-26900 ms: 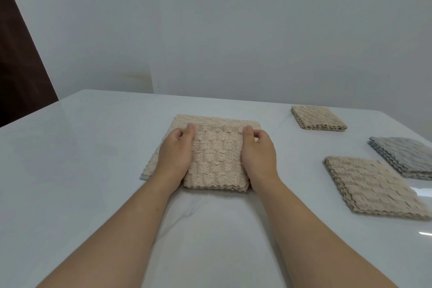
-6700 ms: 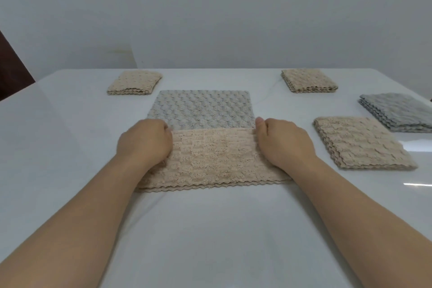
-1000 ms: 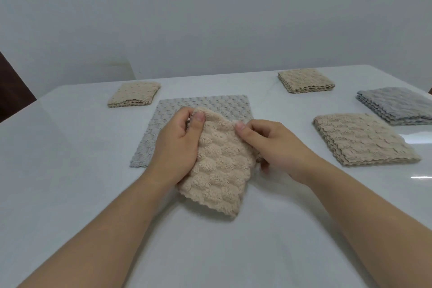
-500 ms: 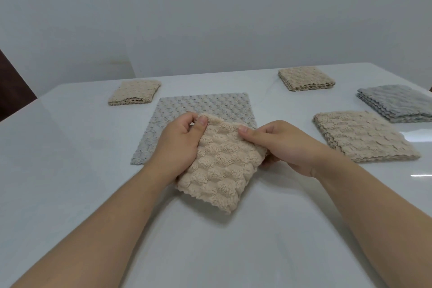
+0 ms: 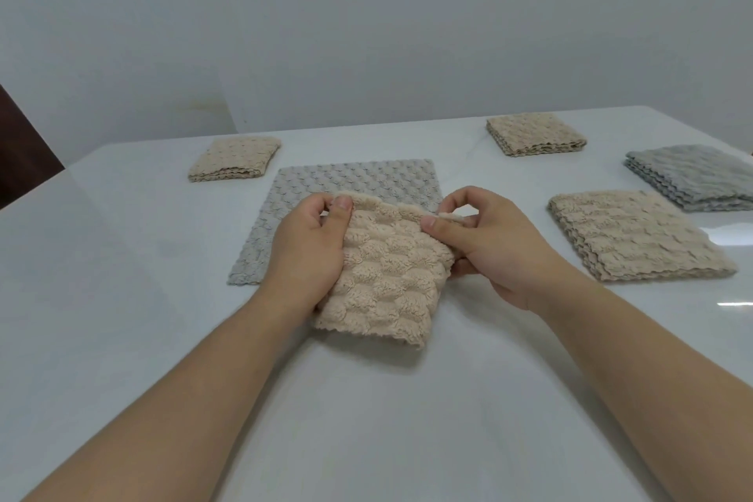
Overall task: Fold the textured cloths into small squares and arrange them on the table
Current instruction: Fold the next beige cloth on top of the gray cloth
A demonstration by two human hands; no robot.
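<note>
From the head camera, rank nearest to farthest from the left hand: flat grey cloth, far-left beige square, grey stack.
1. Flat grey cloth, just behind the left hand.
2. Far-left beige square, back left.
3. Grey stack, far right.

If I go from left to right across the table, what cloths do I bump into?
small folded beige cloth → beige cloth being folded → folded beige cloth at the back → big beige pile → grey pile
</note>
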